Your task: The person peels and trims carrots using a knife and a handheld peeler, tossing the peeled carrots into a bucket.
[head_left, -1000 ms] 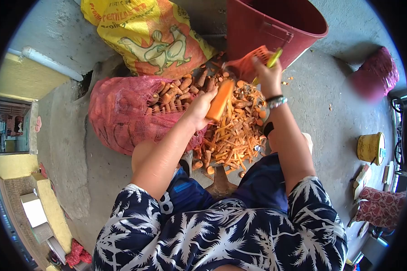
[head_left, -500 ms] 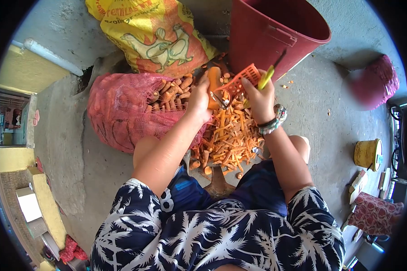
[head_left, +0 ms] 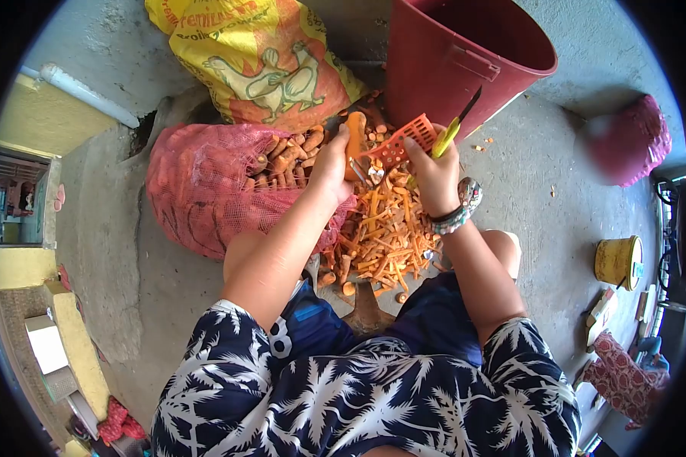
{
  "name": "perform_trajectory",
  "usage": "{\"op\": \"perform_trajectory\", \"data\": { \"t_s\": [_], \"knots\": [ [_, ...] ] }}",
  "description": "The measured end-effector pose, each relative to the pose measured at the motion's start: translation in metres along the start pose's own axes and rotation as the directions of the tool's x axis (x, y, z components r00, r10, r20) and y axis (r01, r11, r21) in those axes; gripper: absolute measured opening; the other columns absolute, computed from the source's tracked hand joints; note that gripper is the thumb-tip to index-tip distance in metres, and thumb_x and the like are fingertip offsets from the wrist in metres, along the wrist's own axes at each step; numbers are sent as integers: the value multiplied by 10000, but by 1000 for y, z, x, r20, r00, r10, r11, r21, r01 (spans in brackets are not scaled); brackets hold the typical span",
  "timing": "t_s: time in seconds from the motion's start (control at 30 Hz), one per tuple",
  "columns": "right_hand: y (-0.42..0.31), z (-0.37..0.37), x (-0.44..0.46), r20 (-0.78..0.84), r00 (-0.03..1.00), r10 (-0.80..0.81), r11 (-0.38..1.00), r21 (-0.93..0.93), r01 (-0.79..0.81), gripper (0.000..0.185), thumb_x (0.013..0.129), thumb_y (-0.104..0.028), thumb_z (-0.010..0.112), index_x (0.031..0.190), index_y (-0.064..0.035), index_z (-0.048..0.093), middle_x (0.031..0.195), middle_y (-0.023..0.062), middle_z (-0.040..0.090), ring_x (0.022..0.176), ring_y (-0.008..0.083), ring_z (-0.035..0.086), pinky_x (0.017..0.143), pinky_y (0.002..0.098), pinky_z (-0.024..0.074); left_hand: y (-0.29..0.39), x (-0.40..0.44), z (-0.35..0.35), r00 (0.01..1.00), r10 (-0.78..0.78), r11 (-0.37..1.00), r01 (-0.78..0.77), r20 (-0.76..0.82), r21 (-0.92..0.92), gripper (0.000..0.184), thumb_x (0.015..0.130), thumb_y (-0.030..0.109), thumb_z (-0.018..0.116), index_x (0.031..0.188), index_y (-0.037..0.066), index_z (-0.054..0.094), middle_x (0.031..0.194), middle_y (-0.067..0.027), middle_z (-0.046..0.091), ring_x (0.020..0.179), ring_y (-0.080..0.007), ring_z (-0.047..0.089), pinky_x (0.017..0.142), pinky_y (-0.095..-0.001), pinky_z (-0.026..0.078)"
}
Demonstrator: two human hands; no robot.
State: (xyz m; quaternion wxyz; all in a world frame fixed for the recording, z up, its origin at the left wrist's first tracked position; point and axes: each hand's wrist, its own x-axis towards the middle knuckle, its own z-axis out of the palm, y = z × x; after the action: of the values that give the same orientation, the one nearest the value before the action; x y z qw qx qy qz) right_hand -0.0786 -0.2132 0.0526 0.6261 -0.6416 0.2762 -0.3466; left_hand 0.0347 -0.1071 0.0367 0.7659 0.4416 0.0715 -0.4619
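Above the heap of orange peelings, your left hand is clamped around a peeled carrot, which stands nearly upright in the view with its bright top end poking past your fingers. Just beside it, your right hand grips a perforated orange peeler, the thumb lying along its holed face. The metal end of the peeler reaches the lower part of the carrot; you cannot tell from this angle whether the blade touches it. That same hand also holds a knife by its yellow handle, the dark blade pointing up and away from you. Your hands are near each other but apart, with the peeler bridging the gap between them.

To the left of the heap, a red net bag lies on the concrete floor, its open side turned toward your hands and showing unpeeled carrots packed inside. Behind it leans a yellow and orange sack printed with chickens. Beyond your right hand stands a tall red bin, and well apart on your right sits a yellow bucket. Beaded bracelets circle your right wrist.
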Motion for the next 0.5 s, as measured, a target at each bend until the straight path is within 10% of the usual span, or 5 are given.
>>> {"op": "perform_trajectory", "data": {
  "t_s": [0.3,0.5],
  "knots": [
    [42,-39,92,-208,977,45,995,92,-26,230,790,-58,650,976,-9,524,770,41,613,577,80,550,470,195,431,2,-17,-10,945,-216,974,189,245,128,353,936,330,429,1149,54,484,956,-80,573,801,-174,588,689,-310,501],
    [-3,-5,6,15,998,53,998,30,-54,324,800,-100,643,1060,31,499,820,52,615,646,95,574,563,218,474,-4,14,-17,987,13,998,-5,161,-55,281,938,291,409,1092,84,517,964,-72,595,820,-181,600,737,-328,496]
  ]
}}
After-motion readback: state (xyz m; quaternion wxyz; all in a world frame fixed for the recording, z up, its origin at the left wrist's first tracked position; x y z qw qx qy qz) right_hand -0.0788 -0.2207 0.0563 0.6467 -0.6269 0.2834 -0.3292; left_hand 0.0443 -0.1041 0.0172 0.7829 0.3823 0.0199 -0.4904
